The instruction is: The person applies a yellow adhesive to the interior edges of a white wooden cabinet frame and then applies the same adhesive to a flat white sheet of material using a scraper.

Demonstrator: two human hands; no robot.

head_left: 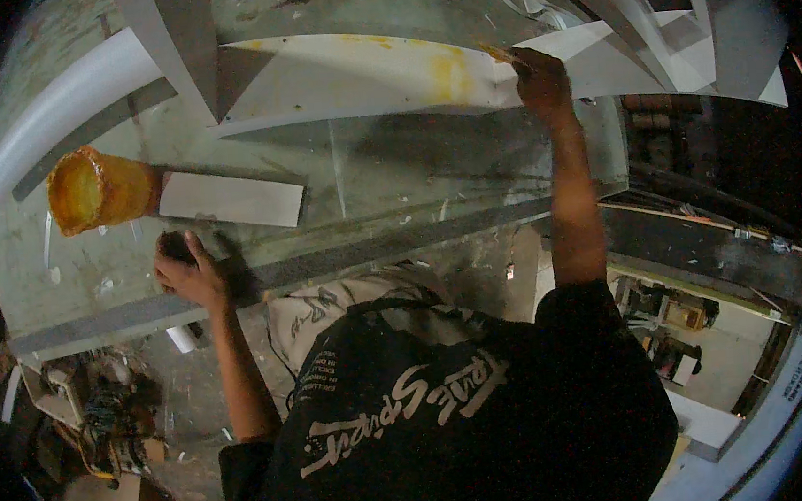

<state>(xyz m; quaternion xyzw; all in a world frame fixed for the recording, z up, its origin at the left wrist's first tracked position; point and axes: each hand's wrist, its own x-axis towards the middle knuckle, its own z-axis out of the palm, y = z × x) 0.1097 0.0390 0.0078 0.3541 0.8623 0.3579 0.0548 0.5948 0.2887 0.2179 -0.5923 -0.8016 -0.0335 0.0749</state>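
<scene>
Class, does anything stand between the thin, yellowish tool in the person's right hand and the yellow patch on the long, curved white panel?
Nothing visible does. The tool in the right hand is just right of the yellow patch on the panel; slanting white strips are right of the hand, outside that gap.

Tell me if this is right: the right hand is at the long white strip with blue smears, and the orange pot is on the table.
Wrong colour: the head view shows yellow smears, not blue. Otherwise, the right hand is at the long white strip, and the orange pot is on the table.
</scene>
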